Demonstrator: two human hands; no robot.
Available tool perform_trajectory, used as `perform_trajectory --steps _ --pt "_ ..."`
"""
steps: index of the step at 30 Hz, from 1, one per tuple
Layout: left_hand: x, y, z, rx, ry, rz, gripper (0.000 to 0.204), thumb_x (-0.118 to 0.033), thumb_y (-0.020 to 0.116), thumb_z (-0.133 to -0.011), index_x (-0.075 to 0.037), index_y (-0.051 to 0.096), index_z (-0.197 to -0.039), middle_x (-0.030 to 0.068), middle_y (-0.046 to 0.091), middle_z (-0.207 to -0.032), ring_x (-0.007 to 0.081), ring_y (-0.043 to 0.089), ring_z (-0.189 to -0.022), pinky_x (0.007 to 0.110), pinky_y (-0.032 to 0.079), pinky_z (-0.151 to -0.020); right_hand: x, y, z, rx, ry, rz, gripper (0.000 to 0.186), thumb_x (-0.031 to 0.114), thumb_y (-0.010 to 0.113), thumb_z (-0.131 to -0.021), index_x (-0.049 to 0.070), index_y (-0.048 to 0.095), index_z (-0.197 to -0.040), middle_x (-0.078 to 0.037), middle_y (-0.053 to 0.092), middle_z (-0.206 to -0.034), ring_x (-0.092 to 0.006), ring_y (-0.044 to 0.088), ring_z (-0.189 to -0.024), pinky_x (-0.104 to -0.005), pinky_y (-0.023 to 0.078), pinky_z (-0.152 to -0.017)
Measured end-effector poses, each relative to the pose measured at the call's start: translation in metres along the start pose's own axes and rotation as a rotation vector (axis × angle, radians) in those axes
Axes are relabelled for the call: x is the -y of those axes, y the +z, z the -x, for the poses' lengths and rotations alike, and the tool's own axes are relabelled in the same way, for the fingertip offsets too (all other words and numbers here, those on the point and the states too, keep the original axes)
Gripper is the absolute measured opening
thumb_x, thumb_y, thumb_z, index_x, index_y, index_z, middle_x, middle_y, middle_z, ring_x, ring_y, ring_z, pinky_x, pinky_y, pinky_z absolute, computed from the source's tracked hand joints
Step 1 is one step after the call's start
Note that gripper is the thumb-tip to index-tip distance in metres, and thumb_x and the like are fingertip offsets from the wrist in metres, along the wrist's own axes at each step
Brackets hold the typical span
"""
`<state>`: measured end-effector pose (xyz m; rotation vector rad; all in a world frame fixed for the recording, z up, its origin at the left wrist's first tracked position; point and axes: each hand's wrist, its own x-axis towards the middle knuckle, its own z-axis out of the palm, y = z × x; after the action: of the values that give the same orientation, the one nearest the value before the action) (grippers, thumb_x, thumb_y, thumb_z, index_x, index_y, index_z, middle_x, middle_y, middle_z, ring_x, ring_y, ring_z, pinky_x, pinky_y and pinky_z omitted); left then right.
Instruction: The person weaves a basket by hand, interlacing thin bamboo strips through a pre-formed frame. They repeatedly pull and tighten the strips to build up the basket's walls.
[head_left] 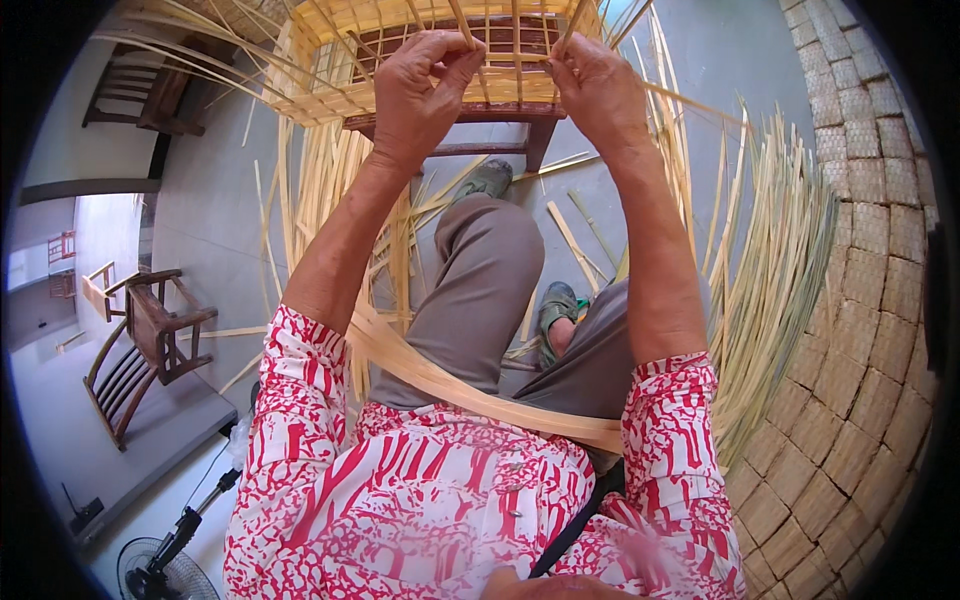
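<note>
A partly woven yellow basket of flat bamboo strips rests on a dark brown wooden stool in front of me. Loose strip ends stick out from its sides. My left hand is closed at the open lattice, thumb and fingers pinching a narrow bamboo strip. To its right, my right hand pinches a strip too, its fingertips against the lattice. A thin strip runs crosswise between the two hands; whether both grip that same one I cannot tell. Across my lap lies a band of pale flat strips.
Long loose strips are heaped on the floor at my right, beside a wall of stacked woven blocks. More strips lie at the left. Wooden chairs and a fan stand farther left.
</note>
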<state>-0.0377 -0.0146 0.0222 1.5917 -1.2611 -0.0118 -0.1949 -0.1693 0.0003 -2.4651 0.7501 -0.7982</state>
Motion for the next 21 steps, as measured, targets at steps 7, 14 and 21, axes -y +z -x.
perform_trajectory --steps 7,14,21 --pt "0.009 -0.002 0.010 0.019 -0.110 0.101 0.014 -0.012 0.070 -0.100 0.001 0.073 -0.106 0.0008 0.071 -0.093 0.0089 0.070 -0.091 0.023 0.055 -0.080 -0.017 -0.013 0.007 0.099 -0.149 0.061 0.008 0.015 0.063 -0.097 0.013 0.067 -0.103 -0.013 0.070 -0.102 -0.0375 0.071 -0.095 -0.0493 0.058 -0.079" --pt "0.006 -0.009 0.021 0.048 -0.081 0.110 0.019 -0.015 0.065 -0.104 0.001 0.072 -0.110 0.0041 0.072 -0.096 0.0132 0.073 -0.095 0.027 0.058 -0.086 0.010 -0.022 0.009 0.034 -0.009 0.141 0.017 0.024 0.064 -0.095 0.008 0.065 -0.089 -0.016 0.069 -0.090 -0.0372 0.069 -0.085 -0.0490 0.055 -0.075" --pt "-0.004 -0.009 0.022 0.048 -0.116 0.201 0.020 -0.017 0.061 -0.106 0.000 0.071 -0.108 0.0062 0.070 -0.103 0.0185 0.073 -0.102 0.032 0.058 -0.092 0.018 -0.025 0.008 0.053 0.041 0.144 0.018 0.027 0.067 -0.093 0.010 0.065 -0.087 -0.015 0.067 -0.089 -0.0381 0.068 -0.083 -0.0500 0.054 -0.073"
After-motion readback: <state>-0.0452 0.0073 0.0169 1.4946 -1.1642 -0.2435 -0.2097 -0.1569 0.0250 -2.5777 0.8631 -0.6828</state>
